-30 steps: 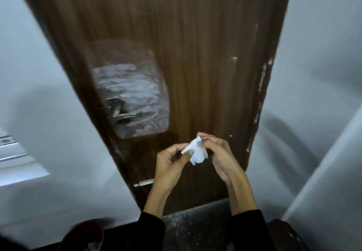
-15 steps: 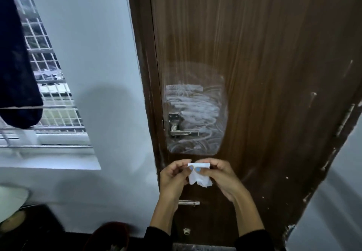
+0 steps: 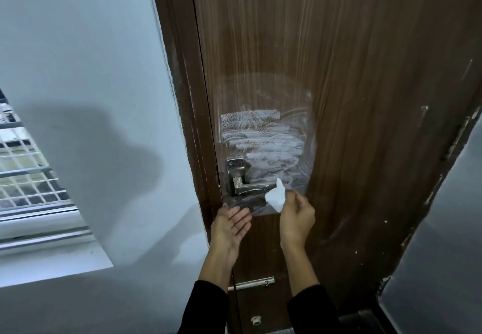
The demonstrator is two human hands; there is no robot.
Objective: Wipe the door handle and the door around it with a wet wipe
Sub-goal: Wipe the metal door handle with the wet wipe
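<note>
A dark brown wooden door (image 3: 352, 98) fills the middle of the view, with a wet smeared patch around a metal lever handle (image 3: 247, 187) near its left edge. My right hand (image 3: 296, 216) pinches a crumpled white wet wipe (image 3: 276, 198) just at the free end of the handle. My left hand (image 3: 230, 225) is below the handle with palm up and fingers relaxed, holding nothing.
The brown door frame (image 3: 182, 98) and a pale wall (image 3: 91, 72) lie to the left, with a barred window (image 3: 23, 172) and its sill farther left. A metal slide bolt (image 3: 251, 283) sits low on the door. Another pale wall (image 3: 443, 229) stands to the right.
My left hand has let go of the wipe and opened below the handle. My right hand has lifted the wipe up to the handle's end. The view has moved closer to the door.
</note>
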